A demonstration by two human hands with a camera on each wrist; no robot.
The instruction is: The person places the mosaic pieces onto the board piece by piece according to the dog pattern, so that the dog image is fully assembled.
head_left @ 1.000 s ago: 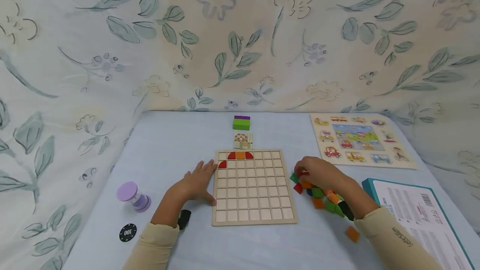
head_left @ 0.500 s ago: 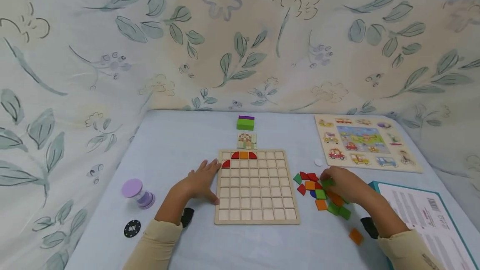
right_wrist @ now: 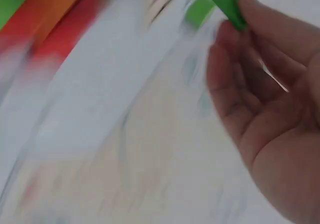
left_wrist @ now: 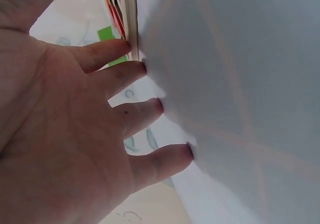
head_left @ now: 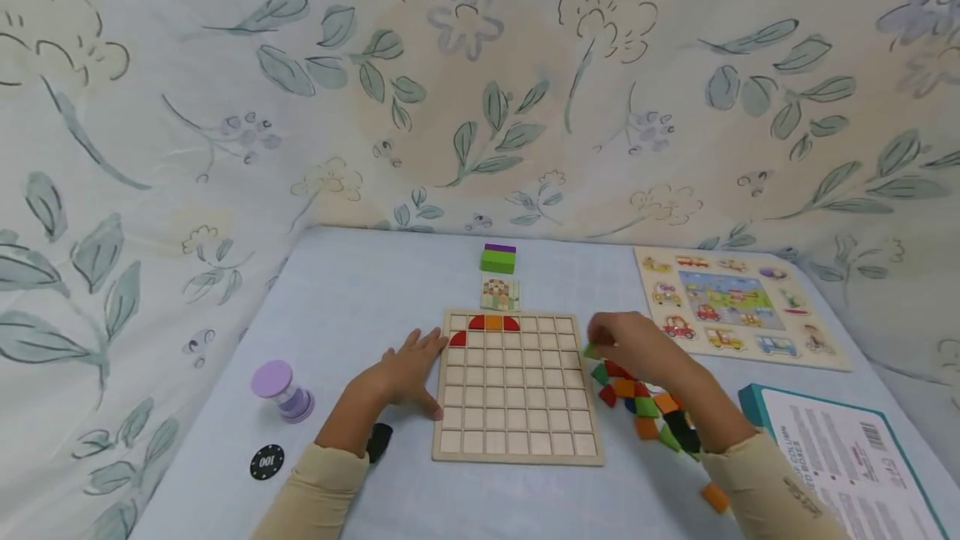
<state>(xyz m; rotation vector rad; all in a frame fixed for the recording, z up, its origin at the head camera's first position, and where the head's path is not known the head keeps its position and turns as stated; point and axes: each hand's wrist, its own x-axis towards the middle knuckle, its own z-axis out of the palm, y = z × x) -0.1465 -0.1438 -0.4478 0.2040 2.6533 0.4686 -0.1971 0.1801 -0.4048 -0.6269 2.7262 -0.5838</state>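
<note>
Slantwise, green tile toward board, long axis unclear, in narrow pinch grip of right hand; left hand splayed.

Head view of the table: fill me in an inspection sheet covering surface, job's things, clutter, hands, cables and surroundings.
Surface: pale table, looks flat.
Job's things: grid board with three red pieces and one orange piece in its two far rows; loose pieces scattered to its right; pattern card beyond it.
Clutter: green and purple blocks, picture puzzle, lilac-topped stand, black chip, teal-edged box.
Hands: left hand spread at the board's left edge; right hand pinches a green piece.
Cables: nothing seen.
Surroundings: floral fabric behind the table.
</note>
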